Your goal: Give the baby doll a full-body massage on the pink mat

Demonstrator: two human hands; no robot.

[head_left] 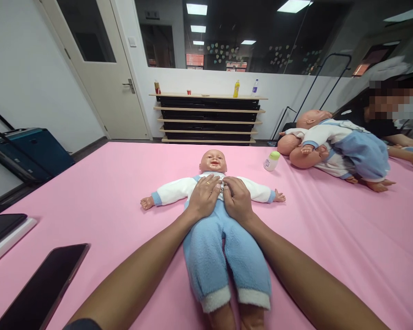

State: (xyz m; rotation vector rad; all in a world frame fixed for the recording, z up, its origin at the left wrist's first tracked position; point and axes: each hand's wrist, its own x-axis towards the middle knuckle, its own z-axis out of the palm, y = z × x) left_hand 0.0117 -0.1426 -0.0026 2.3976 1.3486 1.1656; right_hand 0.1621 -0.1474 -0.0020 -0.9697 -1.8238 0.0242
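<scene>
**Left hand (203, 196) and right hand (238, 200) flat on baby doll (215, 231)'s chest**

Both hands lie palm down, fingers extended and close together, gripping nothing. The doll is face up with arms spread, on the pink sheet (110, 188) between the forearms. Beyond its outstretched arm stands a green-capped bottle (271, 162), near other baby dolls (359, 146) heaped at right. A smartphone (43, 284) lies at left.

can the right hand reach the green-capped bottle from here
Likely yes: the right hand rests on the doll, and only the doll's white sleeve and pink sheet lie between it and the bottle.
</scene>
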